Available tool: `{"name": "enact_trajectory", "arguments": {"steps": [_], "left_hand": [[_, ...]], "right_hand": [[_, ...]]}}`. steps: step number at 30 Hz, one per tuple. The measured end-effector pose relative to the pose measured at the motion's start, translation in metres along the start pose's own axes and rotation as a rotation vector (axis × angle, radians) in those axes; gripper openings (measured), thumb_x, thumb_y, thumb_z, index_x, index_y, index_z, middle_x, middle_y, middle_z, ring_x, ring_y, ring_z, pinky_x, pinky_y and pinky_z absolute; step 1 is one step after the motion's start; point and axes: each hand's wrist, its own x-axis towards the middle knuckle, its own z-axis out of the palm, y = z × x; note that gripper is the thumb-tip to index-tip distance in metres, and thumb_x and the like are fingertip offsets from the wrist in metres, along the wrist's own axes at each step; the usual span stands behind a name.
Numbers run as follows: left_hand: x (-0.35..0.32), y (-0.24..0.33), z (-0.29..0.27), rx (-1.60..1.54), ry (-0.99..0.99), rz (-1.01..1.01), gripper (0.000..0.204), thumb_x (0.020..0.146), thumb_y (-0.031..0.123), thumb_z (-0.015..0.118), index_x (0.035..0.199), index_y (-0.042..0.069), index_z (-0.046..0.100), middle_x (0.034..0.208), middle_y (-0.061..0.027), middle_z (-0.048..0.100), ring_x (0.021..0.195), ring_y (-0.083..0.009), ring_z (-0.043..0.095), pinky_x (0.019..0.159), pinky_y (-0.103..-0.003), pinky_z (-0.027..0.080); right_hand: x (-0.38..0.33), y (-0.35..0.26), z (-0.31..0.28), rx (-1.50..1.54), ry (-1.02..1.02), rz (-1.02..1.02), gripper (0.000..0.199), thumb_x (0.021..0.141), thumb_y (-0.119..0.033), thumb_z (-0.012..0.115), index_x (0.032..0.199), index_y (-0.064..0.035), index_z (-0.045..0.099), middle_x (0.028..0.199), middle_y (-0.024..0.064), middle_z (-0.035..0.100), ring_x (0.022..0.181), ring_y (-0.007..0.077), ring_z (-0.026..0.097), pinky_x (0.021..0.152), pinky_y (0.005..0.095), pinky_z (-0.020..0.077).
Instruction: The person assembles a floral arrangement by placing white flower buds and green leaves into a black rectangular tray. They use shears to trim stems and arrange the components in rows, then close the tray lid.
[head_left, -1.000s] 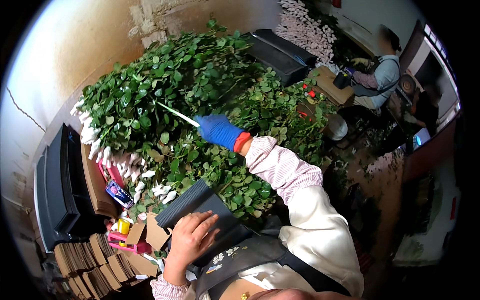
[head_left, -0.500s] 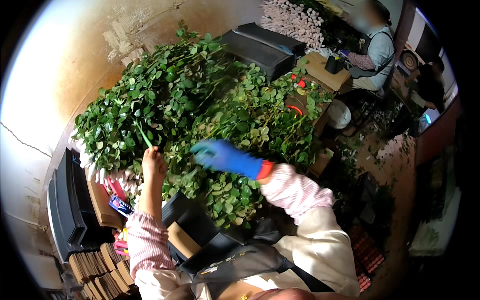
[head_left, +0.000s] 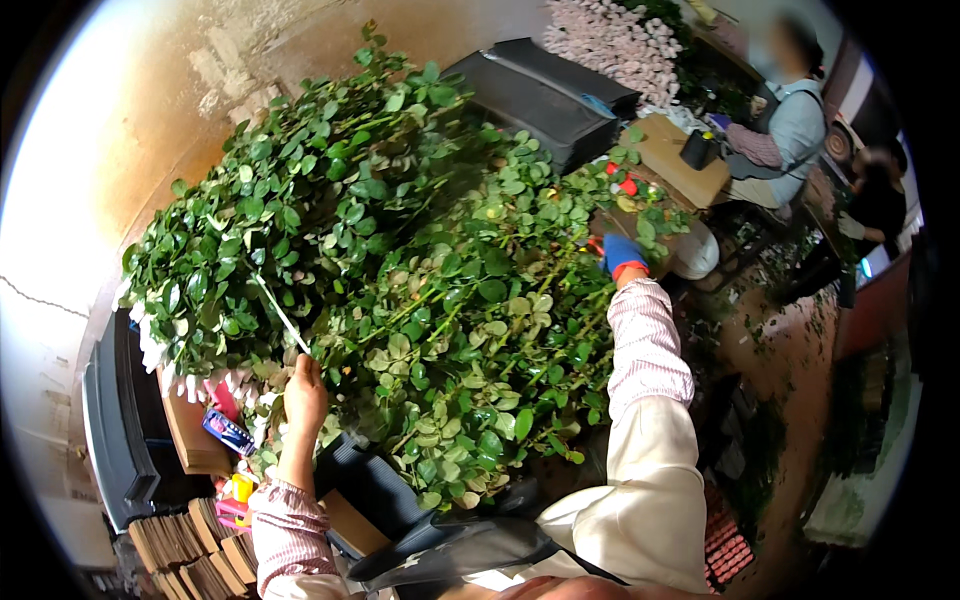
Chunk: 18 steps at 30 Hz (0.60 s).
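My bare left hand (head_left: 306, 392) is closed on the lower end of a pale green stem (head_left: 280, 312), which slants up and left across the leaves. My right hand (head_left: 622, 256), in a blue glove with an orange-red cuff, reaches to the far right edge of the leafy pile. Its fingers are curled at a red-handled tool (head_left: 596, 244), mostly hidden by the glove; the tool's working end cannot be made out. Between my arms spreads a thick heap of leafy rose stems (head_left: 470, 330). A taller, darker leafy bundle (head_left: 300, 190) rises at the left, with pale pink wrapped ends at its lower edge.
Black bins (head_left: 540, 95) stand behind the pile. A red object (head_left: 622, 180) lies near a cardboard sheet (head_left: 672, 160) and a dark cone (head_left: 698, 150). A white bucket (head_left: 697, 252) stands at the right. Cardboard stacks (head_left: 180, 545) sit lower left. A co-worker (head_left: 785, 130) sits far right.
My right hand has moved right and away from me, from over the middle of the leaves to the red-handled tool. My left hand still holds the stem, a little lower in the view.
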Motion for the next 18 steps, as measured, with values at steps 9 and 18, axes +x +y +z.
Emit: {"name": "enact_trajectory", "arguments": {"steps": [9, 18], "left_hand": [[-0.011, -0.029, 0.012, -0.239, 0.045, -0.109, 0.023, 0.110, 0.025, 0.056, 0.117, 0.004, 0.059, 0.098, -0.0248, 0.070, 0.093, -0.0458, 0.067, 0.082, -0.047, 0.052], [-0.016, -0.028, 0.027, -0.462, 0.073, -0.166, 0.019, 0.111, 0.020, 0.055, 0.105, 0.002, 0.057, 0.081, -0.0028, 0.050, 0.075, -0.0129, 0.046, 0.070, -0.032, 0.044]], "right_hand": [[0.023, -0.004, 0.013, -0.077, -0.201, -0.143, 0.038, 0.079, -0.021, 0.083, 0.111, -0.0054, 0.071, 0.109, 0.0269, 0.075, 0.104, 0.0461, 0.073, 0.089, 0.0532, 0.0588], [0.018, 0.021, 0.021, 0.079, -0.142, -0.042, 0.076, 0.074, -0.041, 0.089, 0.135, -0.0061, 0.060, 0.128, 0.0265, 0.070, 0.117, 0.0468, 0.068, 0.099, 0.0552, 0.0551]]}}
